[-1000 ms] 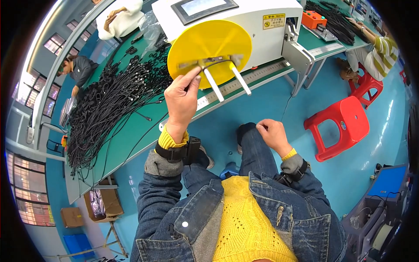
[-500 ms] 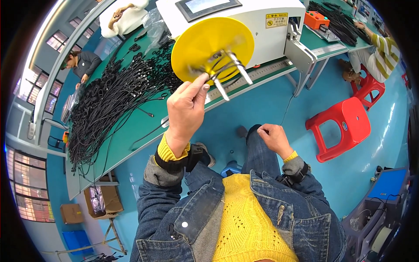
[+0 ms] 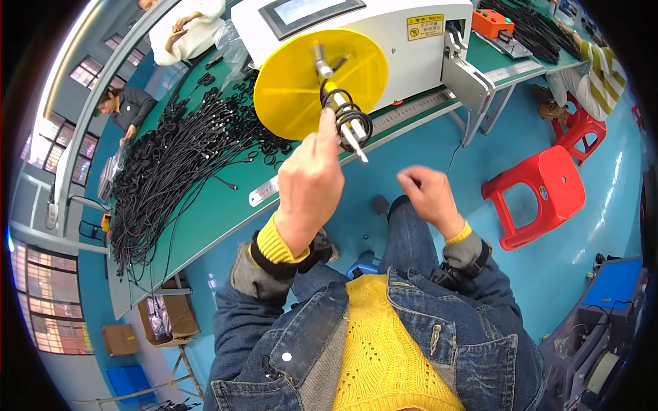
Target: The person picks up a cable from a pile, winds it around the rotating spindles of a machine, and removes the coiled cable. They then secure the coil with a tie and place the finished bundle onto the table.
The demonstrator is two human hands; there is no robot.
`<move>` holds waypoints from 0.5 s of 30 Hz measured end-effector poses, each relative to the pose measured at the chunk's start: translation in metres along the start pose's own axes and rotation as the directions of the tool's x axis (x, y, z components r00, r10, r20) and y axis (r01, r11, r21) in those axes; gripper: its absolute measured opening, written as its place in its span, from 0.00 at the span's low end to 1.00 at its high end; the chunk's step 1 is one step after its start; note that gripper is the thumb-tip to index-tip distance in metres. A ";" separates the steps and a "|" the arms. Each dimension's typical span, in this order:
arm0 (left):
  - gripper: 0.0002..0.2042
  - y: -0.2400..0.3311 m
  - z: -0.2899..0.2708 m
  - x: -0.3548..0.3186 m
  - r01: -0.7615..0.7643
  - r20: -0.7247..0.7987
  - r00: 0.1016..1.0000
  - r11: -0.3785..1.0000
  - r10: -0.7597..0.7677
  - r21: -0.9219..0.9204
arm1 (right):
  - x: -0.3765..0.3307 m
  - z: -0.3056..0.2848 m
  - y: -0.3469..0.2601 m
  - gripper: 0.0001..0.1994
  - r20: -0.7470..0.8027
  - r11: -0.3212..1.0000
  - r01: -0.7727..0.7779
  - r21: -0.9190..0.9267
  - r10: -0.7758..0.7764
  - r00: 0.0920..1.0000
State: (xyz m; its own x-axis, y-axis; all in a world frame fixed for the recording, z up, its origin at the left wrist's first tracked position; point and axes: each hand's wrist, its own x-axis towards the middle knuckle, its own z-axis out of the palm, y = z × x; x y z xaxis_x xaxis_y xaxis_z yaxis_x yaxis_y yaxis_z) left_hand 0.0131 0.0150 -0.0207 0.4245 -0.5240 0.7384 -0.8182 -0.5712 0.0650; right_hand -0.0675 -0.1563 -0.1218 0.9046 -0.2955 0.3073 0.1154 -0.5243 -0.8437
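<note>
A round yellow plate point(image 3: 274, 96) on a white winding machine point(image 3: 418, 65) carries metal posts point(image 3: 319, 60). Black cable point(image 3: 363, 125) lies looped in a coil around the posts. My left hand point(image 3: 312, 181) is at the near side of the coil, its index fingertip against the loops and its other fingers curled; the thumb and the grip underneath are hidden. Over the floor in front of my right knee, my right hand point(image 3: 432, 198) is apart from the machine. Its fingers are curled in, with nothing visible in them.
Black cables point(image 3: 178, 164) are heaped on the green table point(image 3: 199, 222) at the left. A metal ruler point(image 3: 263, 192) lies at its edge. Red stools point(image 3: 538, 195) stand at the right. People sit at the far left and far right. An orange control box point(image 3: 492, 24) is at the back.
The plate and posts have turned, and the cable now forms a fuller coil. The tail trailing over the table edge is gone. My right hand has risen slightly.
</note>
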 end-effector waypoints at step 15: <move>0.20 0.015 -0.004 0.017 -0.046 0.125 0.992 0.977 0.020 0.210 | 0.068 -0.005 -0.051 0.08 -0.081 0.955 0.242 0.175 -0.231 0.970</move>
State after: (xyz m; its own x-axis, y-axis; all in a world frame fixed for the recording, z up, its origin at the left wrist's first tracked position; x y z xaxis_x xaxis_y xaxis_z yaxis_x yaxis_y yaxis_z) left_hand 0.0063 0.0000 -0.0047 0.4534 -0.6104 0.6495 -0.7371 -0.6665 -0.1117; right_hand -0.0136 -0.1537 -0.0556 0.8172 -0.2305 0.5282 0.4003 -0.4323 -0.8080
